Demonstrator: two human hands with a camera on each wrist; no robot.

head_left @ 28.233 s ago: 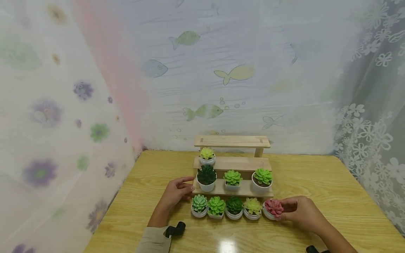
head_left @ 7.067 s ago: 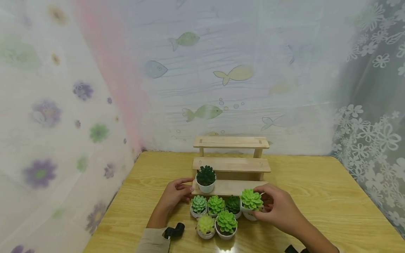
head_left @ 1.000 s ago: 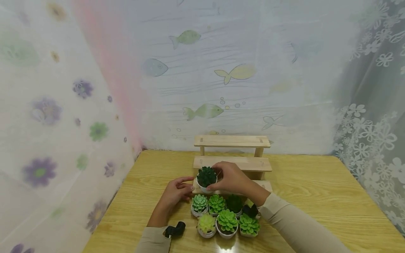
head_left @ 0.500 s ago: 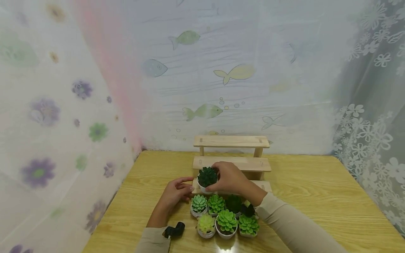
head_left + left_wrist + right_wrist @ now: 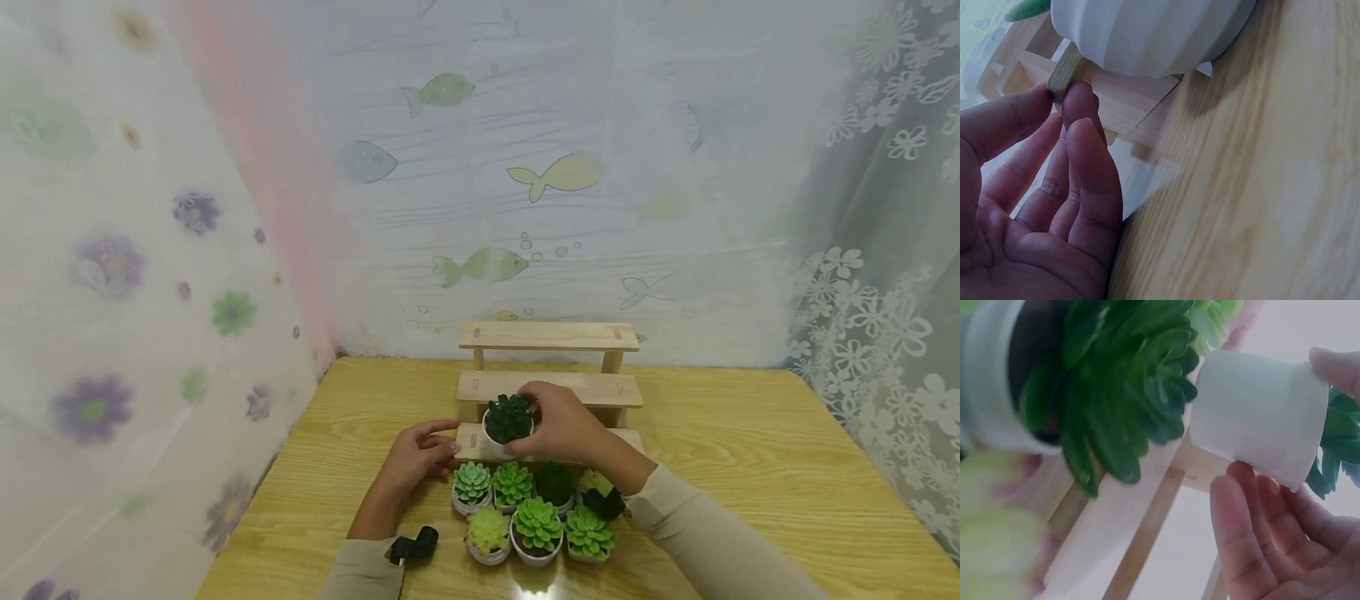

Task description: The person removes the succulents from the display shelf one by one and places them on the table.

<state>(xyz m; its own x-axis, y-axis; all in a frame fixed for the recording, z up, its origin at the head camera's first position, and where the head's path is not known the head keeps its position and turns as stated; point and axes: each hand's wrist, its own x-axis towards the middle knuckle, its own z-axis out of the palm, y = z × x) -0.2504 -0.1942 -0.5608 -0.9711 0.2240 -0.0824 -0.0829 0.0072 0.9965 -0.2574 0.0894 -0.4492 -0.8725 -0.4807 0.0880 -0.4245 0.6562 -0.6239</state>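
Note:
My right hand [image 5: 562,425] grips a dark green potted succulent [image 5: 509,417] by its white pot [image 5: 1260,415], thumb and fingers on opposite sides. The pot is near the left end of the lowest board of a three-step wooden plant stand [image 5: 551,335]. My left hand [image 5: 416,454] pinches the left end of that board [image 5: 1066,70] between thumb and index finger. Just in front stand several small succulents in white pots, among them a pale green one [image 5: 472,482], a yellow-green one [image 5: 489,530] and a bright green one [image 5: 537,523].
The two upper boards of the stand bear no pots. A yellow succulent [image 5: 597,481] is partly hidden behind the black camera mount on my right wrist. The wooden table [image 5: 750,467] meets a fish-patterned curtain [image 5: 562,208] at the back.
Over the last half second my right hand shifts the dark green succulent slightly right. Earlier, other pots left the stand, and several now form a second row in front. My left hand stays put.

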